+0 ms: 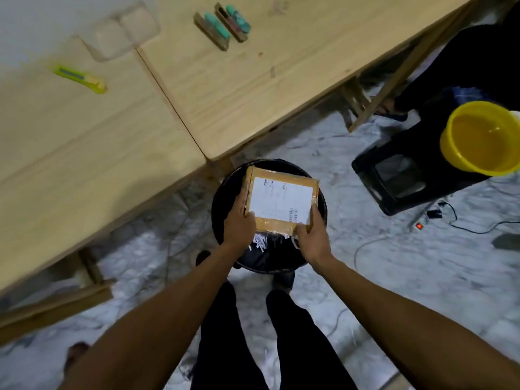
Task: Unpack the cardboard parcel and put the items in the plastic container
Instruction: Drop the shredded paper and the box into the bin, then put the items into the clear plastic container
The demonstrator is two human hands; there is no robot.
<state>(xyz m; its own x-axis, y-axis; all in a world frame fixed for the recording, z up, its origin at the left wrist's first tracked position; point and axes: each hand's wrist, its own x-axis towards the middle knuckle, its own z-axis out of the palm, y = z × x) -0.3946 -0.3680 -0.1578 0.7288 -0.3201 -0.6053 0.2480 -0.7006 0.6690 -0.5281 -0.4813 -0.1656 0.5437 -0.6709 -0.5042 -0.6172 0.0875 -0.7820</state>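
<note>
I hold the cardboard parcel (281,202), taped and bearing a white label, over a black bin (222,192) on the floor. My left hand (239,223) grips its left near corner and my right hand (312,235) grips its right near corner. White shredded paper (263,242) hangs below the parcel into the bin. On the wooden table (197,94) lie two wood-and-teal items (222,25) at the back. The clear plastic container (123,32) stands at the far left of the table.
A yellow-green box cutter (81,78) lies on the left of the table. A yellow bowl (481,137) rests on a black crate (399,178) at the right. Cables and a power strip (422,225) lie on the marble floor. My legs stand just behind the bin.
</note>
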